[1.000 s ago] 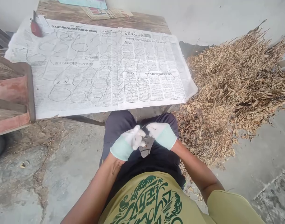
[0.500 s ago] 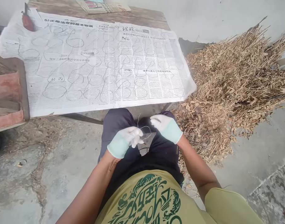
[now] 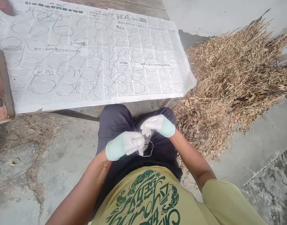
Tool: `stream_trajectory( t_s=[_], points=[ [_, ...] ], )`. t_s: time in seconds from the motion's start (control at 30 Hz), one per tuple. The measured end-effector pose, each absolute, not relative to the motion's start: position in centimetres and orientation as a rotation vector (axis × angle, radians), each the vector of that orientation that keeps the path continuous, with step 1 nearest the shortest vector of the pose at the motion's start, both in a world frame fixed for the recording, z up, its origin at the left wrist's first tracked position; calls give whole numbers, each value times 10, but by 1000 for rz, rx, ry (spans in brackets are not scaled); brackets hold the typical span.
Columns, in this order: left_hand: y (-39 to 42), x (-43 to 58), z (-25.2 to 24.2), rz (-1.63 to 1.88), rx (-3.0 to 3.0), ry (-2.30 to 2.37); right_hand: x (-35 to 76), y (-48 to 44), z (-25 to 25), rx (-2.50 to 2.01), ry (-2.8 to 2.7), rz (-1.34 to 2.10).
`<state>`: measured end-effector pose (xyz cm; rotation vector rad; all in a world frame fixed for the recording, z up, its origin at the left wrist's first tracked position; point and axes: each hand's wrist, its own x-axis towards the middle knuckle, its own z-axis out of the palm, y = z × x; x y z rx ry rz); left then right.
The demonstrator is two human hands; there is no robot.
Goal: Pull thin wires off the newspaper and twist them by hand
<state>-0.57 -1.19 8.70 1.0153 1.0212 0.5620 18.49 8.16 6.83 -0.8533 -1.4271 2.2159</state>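
Observation:
A thin, pale wire bent into a round loop hangs over my lap. My left hand, in a white-palmed glove with a mint cuff, pinches it, and the loop sticks out below and to the right of the fingers. My right hand, gloved alike, is just above and to the right, its thumb and fingertips closed on the wire's upper end beside the left fingers. The exact pinch point is partly hidden. On the table, newspaper sheets carry several similar looped wires laid in rows.
A red-handled tool lies at the table's far left corner. Near the left edge stands a worn reddish wooden piece. Dry stalks and leaves are heaped on the right. Cracked concrete floor lies below.
My right hand has moved left and closed on the wire's end, close to my left hand. The loop now hangs lower. The view has shifted, so the table appears farther left and higher.

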Motion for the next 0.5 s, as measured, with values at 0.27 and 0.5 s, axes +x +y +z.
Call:
stream_trajectory(
  t_s=[0.27,0.5],
  points=[
    [-11,-6,83,508,965,1069,182,88,67,-805,-1520,2245],
    [-8,-12,65,746,895,1329,194,93,72,-1092,-1733,2002]
  ],
)
